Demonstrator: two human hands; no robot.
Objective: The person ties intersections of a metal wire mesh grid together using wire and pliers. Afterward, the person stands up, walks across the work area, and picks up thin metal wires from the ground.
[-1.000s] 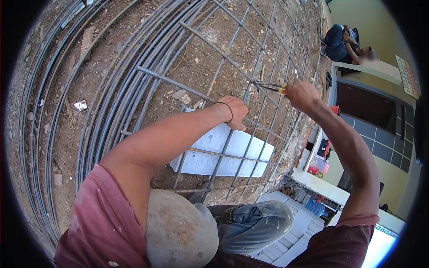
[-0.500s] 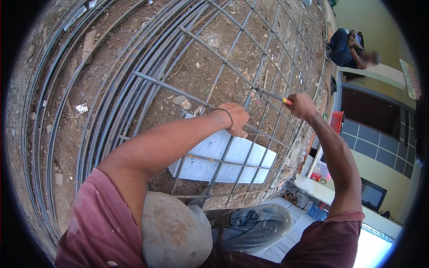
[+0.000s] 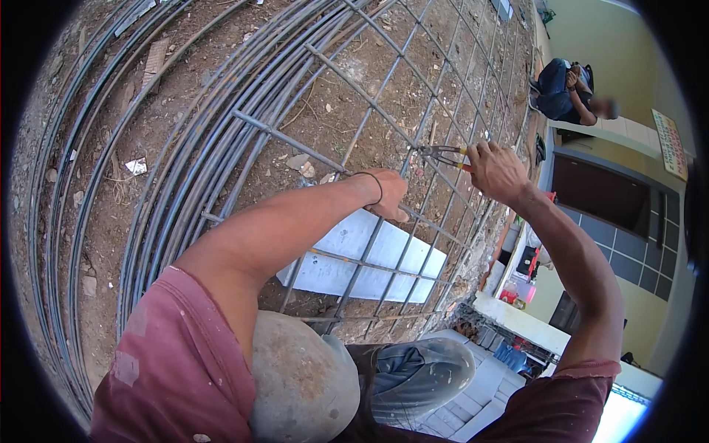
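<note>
My right hand (image 3: 498, 173) holds a pair of pincers (image 3: 446, 156) by its red and yellow handles, which are spread apart. The pincers' jaws meet a crossing of the steel rebar grid (image 3: 369, 101). Curled over a bar just nearer to me is my left hand (image 3: 387, 194), wearing a dark band at the wrist; its fingertips are partly hidden behind the hand. Beneath the grid, close to that hand, lies a flat whitish board (image 3: 347, 240) on the soil.
Long bundled rebar rods (image 3: 188, 140) curve along the left over bare dirt. My knees (image 3: 306, 369) are at the grid's near edge. At the upper right a person (image 3: 565, 88) sits by a building wall. A tiled floor (image 3: 469, 391) lies at the lower right.
The pincers' handles have gone from close together to spread, and my right hand's fingers have loosened and opened out around them. My left hand stays at the same bar. The view has shifted slightly.
</note>
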